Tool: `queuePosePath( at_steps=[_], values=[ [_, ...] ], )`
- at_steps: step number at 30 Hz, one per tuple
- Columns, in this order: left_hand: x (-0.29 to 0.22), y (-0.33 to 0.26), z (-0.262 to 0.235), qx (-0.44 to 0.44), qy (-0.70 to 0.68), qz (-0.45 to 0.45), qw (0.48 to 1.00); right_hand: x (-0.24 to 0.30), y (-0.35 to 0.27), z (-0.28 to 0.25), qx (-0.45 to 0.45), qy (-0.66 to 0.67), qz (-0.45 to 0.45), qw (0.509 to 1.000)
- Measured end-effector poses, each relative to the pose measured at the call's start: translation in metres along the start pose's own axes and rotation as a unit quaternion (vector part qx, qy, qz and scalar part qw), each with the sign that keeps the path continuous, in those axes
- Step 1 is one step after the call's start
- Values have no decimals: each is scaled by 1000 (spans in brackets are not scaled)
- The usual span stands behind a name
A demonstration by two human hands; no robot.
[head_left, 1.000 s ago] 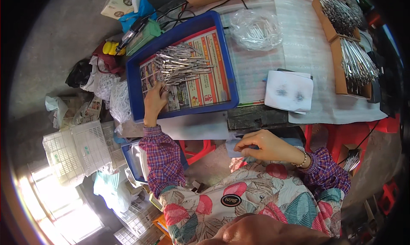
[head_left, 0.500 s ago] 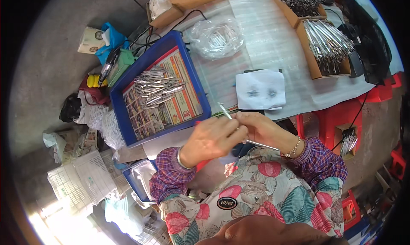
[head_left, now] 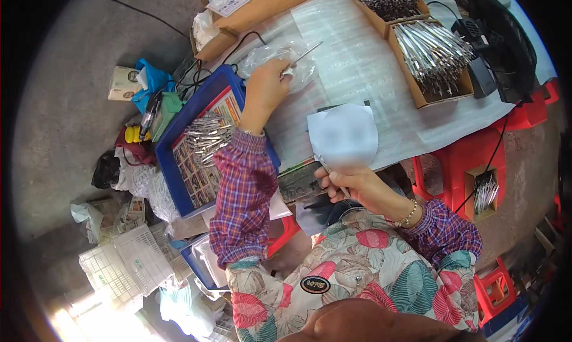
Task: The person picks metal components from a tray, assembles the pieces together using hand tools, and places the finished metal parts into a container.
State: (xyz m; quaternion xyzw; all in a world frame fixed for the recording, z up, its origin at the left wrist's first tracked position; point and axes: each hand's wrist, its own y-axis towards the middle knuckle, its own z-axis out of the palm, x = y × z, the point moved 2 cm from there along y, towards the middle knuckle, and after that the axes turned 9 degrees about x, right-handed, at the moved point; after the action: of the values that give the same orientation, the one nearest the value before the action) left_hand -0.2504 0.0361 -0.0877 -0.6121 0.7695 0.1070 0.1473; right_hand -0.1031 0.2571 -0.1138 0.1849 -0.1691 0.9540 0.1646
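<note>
My left hand (head_left: 268, 84) reaches across the blue tray's far corner and is closed on a slim silver metal rod (head_left: 306, 53), which points up and to the right. Beneath that hand lies a clear plastic bag (head_left: 305, 75); the short silver pieces in it are mostly hidden. Near the table's front edge, my right hand (head_left: 357, 184) has its fingers curled round a thin silver metal piece (head_left: 345, 192), one end showing below them. Just beyond is a white paper sheet (head_left: 342, 133) on a dark pad.
A blue tray (head_left: 168, 170) at the left holds a pile of thin metal pieces (head_left: 205, 136) on printed paper. Cardboard boxes (head_left: 430, 99) of silver rods stand at the far right. A red stool (head_left: 462, 157) bears a smaller box. Black cables run by the tray.
My hands have parted. The left has moved away to the plastic bag with a rod in it, while the right stays near the table edge, slightly lower. The view has shifted somewhat.
</note>
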Motion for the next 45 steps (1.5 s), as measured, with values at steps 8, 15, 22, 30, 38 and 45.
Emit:
queuePosePath(
  at_steps=[8,15,22,30,38,45],
  values=[
    [14,12,20,11,32,2,999,7,-9,-5,-23,-84,-2,996],
    [15,12,21,-27,62,4,998,7,-10,-8,-18,-95,-13,995],
    [14,4,-9,-90,-187,-52,977,13,-14,-7,-32,-123,-43,991],
    [-11,-66,-21,-5,-528,-173,831,22,-17,-10,-65,-137,-67,986],
    [-34,-120,-6,59,-627,-163,759,19,-15,-9,-81,-128,-65,986],
    [-73,-135,1,80,-702,-174,686,18,-17,-4,-89,-153,-79,981]
  ],
)
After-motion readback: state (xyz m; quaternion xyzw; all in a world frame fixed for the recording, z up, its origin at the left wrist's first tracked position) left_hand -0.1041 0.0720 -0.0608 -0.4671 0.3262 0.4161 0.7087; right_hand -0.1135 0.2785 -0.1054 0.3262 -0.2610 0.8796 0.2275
